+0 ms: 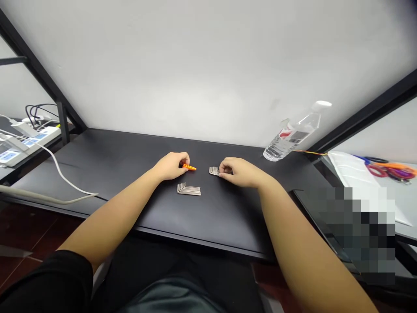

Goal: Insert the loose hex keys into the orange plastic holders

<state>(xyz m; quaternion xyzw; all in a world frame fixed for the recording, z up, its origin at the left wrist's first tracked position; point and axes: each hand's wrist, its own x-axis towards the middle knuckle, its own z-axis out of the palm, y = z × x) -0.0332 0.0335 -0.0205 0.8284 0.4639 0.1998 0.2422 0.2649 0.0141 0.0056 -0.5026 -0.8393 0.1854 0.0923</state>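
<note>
My left hand [173, 165] pinches a small orange holder with a row of holes [189, 167], just above the black table. To the right, my right hand [239, 171] has its fingers closed on the right end of a set of silver L-shaped hex keys [213, 171], whose bent ends point left. Nearer to me, between the hands, a second set of hex keys [189, 189] lies side by side on the table, touched by neither hand. My right fingers hide part of the set they grip.
A water bottle [289, 135] stands at the back right of the black table [130, 152]. Front right lies a dark flat device [312, 213], partly pixelated. White cables [61, 174] and a power strip [29, 145] are at the left. Coloured cables [391, 169] lie far right.
</note>
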